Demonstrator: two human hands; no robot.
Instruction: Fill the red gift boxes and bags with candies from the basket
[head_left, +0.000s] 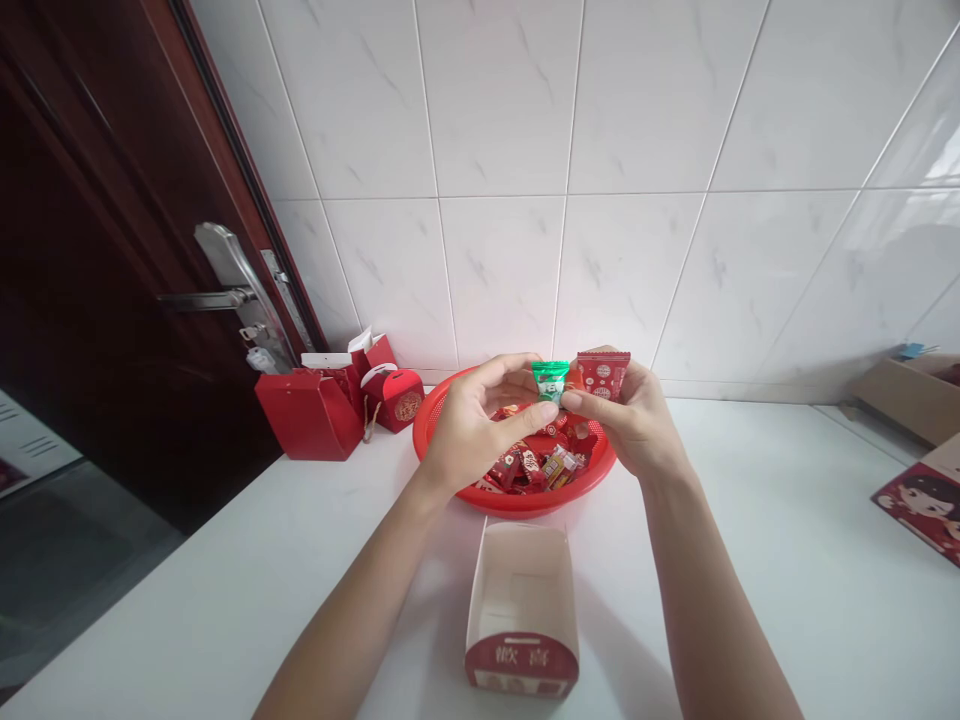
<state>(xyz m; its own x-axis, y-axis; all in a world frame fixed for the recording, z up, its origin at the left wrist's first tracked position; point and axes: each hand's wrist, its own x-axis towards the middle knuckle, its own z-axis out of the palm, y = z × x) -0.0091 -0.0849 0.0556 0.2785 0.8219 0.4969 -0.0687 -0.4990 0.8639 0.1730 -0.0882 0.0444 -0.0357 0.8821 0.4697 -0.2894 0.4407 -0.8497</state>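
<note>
My left hand pinches a small green wrapped candy between thumb and fingers. Beside it, my right hand holds a red wrapped packet, with an orange-red wrapper partly hidden behind its thumb. Both hands are above a red plastic basket that contains several wrapped candies, mostly red. Nearer to me, an open box stands between my forearms; its inside is pale and bare, and its front flap is dark red with white characters.
Red gift boxes stand at the back left, near a dark door with a metal handle. At the right are a cardboard box and a printed red box. A tiled wall rises behind the white table.
</note>
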